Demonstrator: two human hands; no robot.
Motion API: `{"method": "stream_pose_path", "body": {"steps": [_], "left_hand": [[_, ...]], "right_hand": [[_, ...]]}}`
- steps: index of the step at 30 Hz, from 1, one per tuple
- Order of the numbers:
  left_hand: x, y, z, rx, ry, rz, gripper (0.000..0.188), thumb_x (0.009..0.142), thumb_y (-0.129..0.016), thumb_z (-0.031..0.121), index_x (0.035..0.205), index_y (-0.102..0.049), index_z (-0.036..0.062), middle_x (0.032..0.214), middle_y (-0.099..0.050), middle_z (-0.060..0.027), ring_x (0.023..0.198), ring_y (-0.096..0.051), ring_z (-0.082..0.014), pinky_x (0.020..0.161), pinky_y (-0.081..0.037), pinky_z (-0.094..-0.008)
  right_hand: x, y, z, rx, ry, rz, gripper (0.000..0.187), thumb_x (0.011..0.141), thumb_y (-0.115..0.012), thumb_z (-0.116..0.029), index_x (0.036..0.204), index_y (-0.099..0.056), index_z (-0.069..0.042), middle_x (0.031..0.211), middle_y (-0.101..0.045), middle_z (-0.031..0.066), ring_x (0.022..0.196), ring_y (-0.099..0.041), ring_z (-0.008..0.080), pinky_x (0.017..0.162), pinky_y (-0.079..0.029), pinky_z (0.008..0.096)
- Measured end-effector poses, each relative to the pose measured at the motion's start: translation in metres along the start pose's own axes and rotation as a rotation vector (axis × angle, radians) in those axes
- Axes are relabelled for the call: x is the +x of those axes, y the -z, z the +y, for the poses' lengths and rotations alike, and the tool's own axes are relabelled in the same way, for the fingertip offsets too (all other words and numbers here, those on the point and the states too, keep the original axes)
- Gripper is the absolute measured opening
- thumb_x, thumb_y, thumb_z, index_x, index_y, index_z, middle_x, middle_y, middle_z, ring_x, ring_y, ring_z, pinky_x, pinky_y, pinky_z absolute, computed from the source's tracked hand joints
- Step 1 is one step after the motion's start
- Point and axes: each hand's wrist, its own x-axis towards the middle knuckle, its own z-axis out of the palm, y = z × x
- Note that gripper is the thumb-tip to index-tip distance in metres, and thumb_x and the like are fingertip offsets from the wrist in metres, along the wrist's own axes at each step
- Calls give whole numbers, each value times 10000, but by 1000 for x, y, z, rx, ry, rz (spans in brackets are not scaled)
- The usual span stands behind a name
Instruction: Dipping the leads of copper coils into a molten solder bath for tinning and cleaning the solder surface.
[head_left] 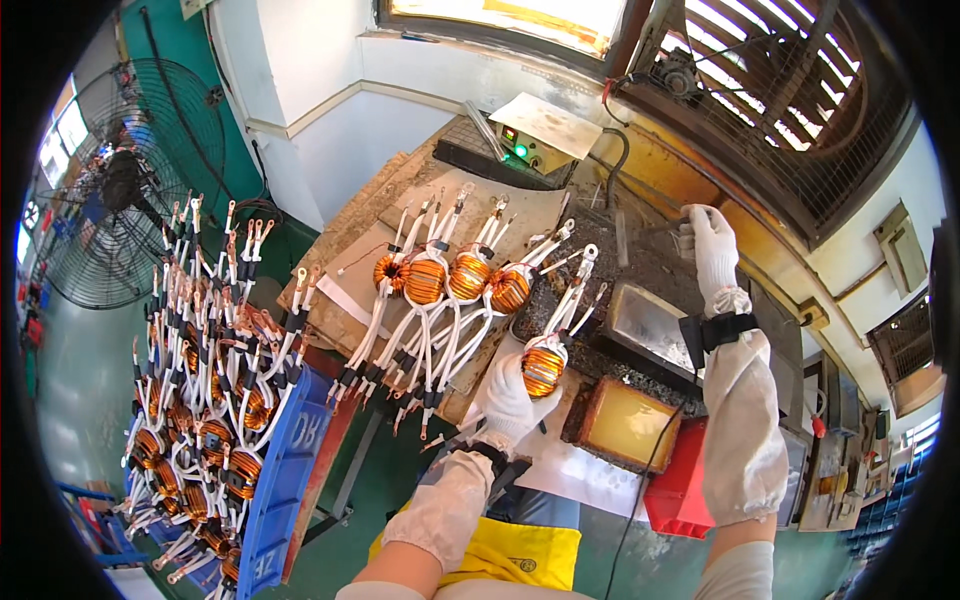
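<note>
My left hand [508, 408], in a white glove, is closed round a copper-wound toroidal coil [543, 372] near the front edge of the bench. White leads with ring terminals rise from this coil toward the far side. My right hand [709, 243], gloved too, is raised over the back right of the bench with its fingers curled together. Whatever those fingers hold, if anything, cannot be made out. Left of my left hand, several similar coils [425, 282] lie in a row on a board, their white leads pointing both away from me and toward me.
A rectangular pot with a silvery surface [652, 326] and an amber-filled tray [628, 426] sit right of the held coil. A control box [543, 137] stands behind. A blue crate [285, 480] heaped with coils is at left, near a fan [122, 180]. A red bin [682, 490] stands front right.
</note>
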Motion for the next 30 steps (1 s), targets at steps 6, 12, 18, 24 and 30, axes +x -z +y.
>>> {"method": "stream_pose_path", "body": {"steps": [6,12,18,24,30], "left_hand": [[1,2,0,24,-12,10,785,600,-835,387,1180,-447,27,1102,-530,-167,978,-566,-347,808,-499,-431],[3,1,1,20,-39,34,778,603,-833,383,1177,-448,28,1093,-533,-165,968,-568,-347,807,-501,-428],[1,0,-1,18,-40,40,782,605,-833,381,1184,-443,28,1088,-531,-170,961,-565,-350,806,-495,-434],[-1,-4,-4,-30,-9,-14,790,611,-831,388,1192,-437,24,1095,-525,-180,970,-558,-362,811,-487,-441],[0,-2,-3,-27,-6,-11,787,617,-826,388,1190,-433,19,1095,-524,-185,979,-550,-370,815,-483,-447]], "right_hand": [[-1,-11,20,459,-125,-73,203,941,-454,-112,1050,-568,16,815,-630,112,619,-612,180,539,-553,308],[-7,-5,44,501,-274,-57,174,923,-469,-85,1015,-555,35,809,-620,128,619,-614,197,529,-554,303],[-10,18,53,452,-300,11,169,911,-473,-92,998,-543,35,804,-602,122,629,-605,196,522,-544,298],[-6,20,71,680,-355,-72,168,933,-453,-85,1021,-534,33,872,-605,135,708,-617,231,587,-550,339],[-15,20,76,683,-399,-32,180,934,-464,-83,1033,-540,47,900,-612,157,764,-627,260,641,-558,353]]}}
